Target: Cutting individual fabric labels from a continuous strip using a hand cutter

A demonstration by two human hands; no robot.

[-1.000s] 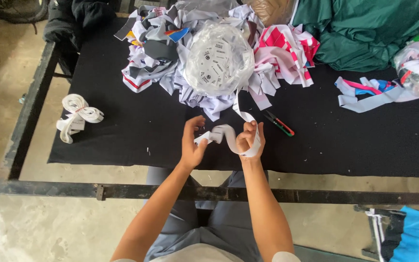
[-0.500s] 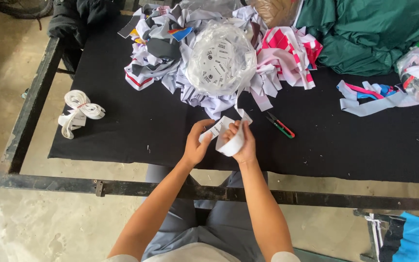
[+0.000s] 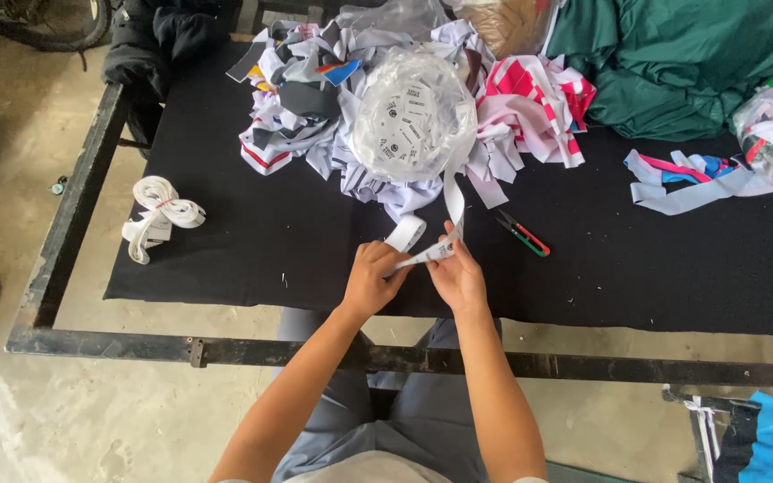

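Note:
A white label tape (image 3: pixel 447 204) runs down from a clear plastic bag of tape (image 3: pixel 413 116) to my hands at the front of the black table (image 3: pixel 252 241). My left hand (image 3: pixel 374 279) pinches the tape where it folds into a small loop (image 3: pixel 404 234). My right hand (image 3: pixel 460 273) grips the same strip just to the right, and both hands touch.
A tied bundle of white tape (image 3: pixel 156 210) lies at the left of the table. Small red-green snips (image 3: pixel 522 234) lie right of my hands. Fabric scraps (image 3: pixel 301 98) pile at the back, with green cloth (image 3: pixel 682 58) and more strips (image 3: pixel 691 174) at the right.
My hands have shifted slightly down and apart along the tape. The wound loop now stands up above my left hand instead of being cupped between both hands.

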